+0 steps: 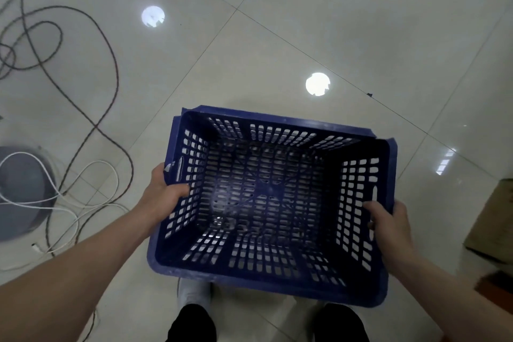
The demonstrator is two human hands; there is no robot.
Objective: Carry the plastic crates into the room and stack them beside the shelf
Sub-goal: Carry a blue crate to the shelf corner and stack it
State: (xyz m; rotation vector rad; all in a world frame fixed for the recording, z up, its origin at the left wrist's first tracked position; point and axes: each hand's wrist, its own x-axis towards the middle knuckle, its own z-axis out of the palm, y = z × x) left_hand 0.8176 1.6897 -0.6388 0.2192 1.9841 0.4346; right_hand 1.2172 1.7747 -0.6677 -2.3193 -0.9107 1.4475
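1. Hands: our left hand grips the left side wall of the blue plastic crate at its rim, with the thumb hooked over onto the inside of the lattice. Our right hand is curled round the rim of the opposite wall in the same way, close to a handle slot.
2. We hold the crate clear of the floor in front of our body, open side up and tilted slightly. Nothing lies inside it, and the pale tiles show through its slotted walls and bottom.
3. Directly beneath the crate we see a light shoe and black trouser legs.
4. To our left, dark cables loop loosely across the floor, and a white cable curls over them near a grey round object, which is too blurred to identify.
5. To our right, at the frame edge, sits a brown cardboard box, with a reddish-brown surface just below it.
6. The floor is glossy, cream-coloured tile with thin dark joints running diagonally. It mirrors round ceiling lights as bright spots, and the stretch ahead of the crate carries only a few small dark specks.
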